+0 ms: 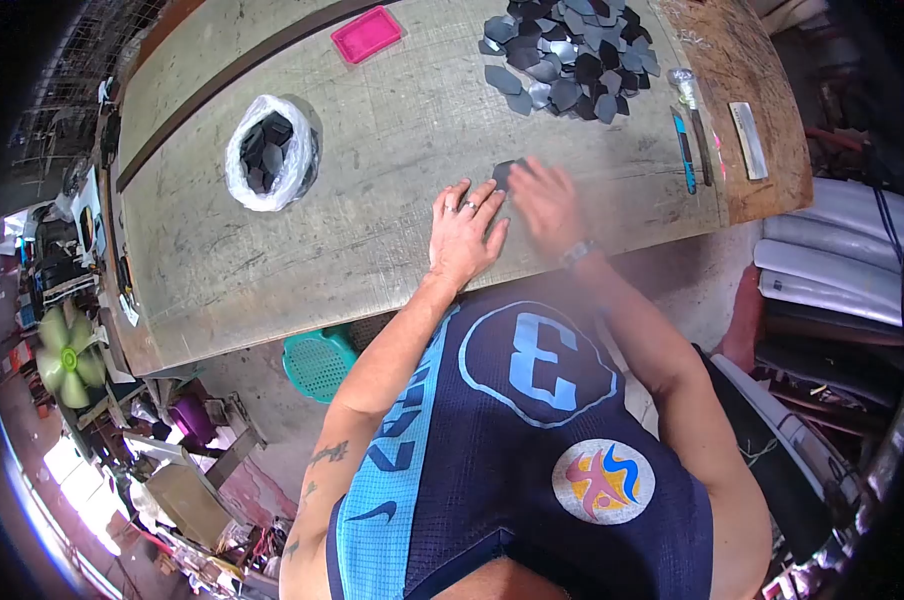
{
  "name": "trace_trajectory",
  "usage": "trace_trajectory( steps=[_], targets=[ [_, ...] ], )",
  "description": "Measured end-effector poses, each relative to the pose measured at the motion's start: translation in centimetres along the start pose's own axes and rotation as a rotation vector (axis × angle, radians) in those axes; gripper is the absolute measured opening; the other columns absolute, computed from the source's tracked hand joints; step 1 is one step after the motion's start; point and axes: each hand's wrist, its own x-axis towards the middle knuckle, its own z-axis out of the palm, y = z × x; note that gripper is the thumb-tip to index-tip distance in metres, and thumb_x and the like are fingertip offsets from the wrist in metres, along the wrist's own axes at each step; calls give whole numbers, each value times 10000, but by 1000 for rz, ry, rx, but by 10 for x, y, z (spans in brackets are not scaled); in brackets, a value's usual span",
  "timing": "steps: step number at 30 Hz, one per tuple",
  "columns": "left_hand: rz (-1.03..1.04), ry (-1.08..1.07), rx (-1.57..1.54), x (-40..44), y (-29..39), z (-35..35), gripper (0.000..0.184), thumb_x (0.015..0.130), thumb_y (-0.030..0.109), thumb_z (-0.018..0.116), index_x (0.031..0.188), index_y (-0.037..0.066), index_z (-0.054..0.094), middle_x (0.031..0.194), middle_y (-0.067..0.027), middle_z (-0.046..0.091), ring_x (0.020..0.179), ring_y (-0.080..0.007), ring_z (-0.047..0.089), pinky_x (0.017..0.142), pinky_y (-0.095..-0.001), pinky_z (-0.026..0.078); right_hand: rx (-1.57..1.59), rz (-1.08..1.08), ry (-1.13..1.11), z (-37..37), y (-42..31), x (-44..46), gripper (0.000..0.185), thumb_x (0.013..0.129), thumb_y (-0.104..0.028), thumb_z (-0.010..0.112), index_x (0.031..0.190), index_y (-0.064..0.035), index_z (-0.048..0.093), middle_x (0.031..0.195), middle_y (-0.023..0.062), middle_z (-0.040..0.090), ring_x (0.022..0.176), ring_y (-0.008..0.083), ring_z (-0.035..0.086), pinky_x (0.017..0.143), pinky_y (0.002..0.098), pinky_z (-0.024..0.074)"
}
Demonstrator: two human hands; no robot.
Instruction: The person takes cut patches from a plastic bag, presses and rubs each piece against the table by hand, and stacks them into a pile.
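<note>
My left hand (pixel 464 229) lies on the worktable (pixel 372 180) near its front edge, fingers spread, its fingertips beside a small dark piece (pixel 505 175). Over the right side of that piece is my right hand (pixel 547 205), smeared by motion, so its grip cannot be made out. Many dark flat pieces (pixel 572 60) form a loose pile at the back of the table. To the left, an open clear plastic bag (pixel 305 170) has more dark pieces inside.
A pink tray (pixel 367 36) sits at the back. On the right are a blue cutter (pixel 684 150), a brush (pixel 684 88) and a pale flat strip (pixel 747 140). Below the front edge is a green basket (pixel 319 364); rolls (pixel 832 240) are stacked at the right.
</note>
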Motion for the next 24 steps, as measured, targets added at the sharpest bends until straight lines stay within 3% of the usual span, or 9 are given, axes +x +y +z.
trace_trajectory(
  steps=[2, 6, 11, 24],
  targets=[
    [3, -6, 0, 0, -1, 1, 440, 874, 269, 773, 1282, 125, 694, 1407, -48, 630, 1332, -359, 515, 1140, -535, 379, -40, 4, -127, 8, -10, -7, 464, 1019, -228, 598, 1468, -111, 602, 1617, 43, 490, 1536, 279, 383, 1249, 552, 272],
    [-2, -5, 0, 2, 2, -3, 456, 874, 254, 765, 1299, 111, 684, 1412, -47, 624, 1333, -361, 513, 1145, -539, 378, -80, 98, -146, 6, -21, 11, 510, 1042, -268, 541, 1529, -117, 534, 1654, 53, 436, 1566, 292, 318, 1247, 609, 228],
    [-7, 9, 0, 2, -1, 2, 463, 873, 256, 759, 1306, 112, 679, 1413, -49, 626, 1339, -360, 510, 1156, -539, 371, -95, 60, -233, -4, -18, -1, 525, 1052, -271, 527, 1550, -107, 504, 1665, 64, 415, 1565, 322, 310, 1245, 611, 229],
    [-9, -18, 4, 0, -2, 1, 466, 883, 269, 760, 1319, 123, 680, 1427, -43, 622, 1357, -353, 499, 1177, -535, 356, -106, 108, -186, 6, -24, 5, 562, 1053, -278, 527, 1583, -104, 454, 1685, 67, 376, 1576, 325, 281, 1249, 610, 218]
  ],
)
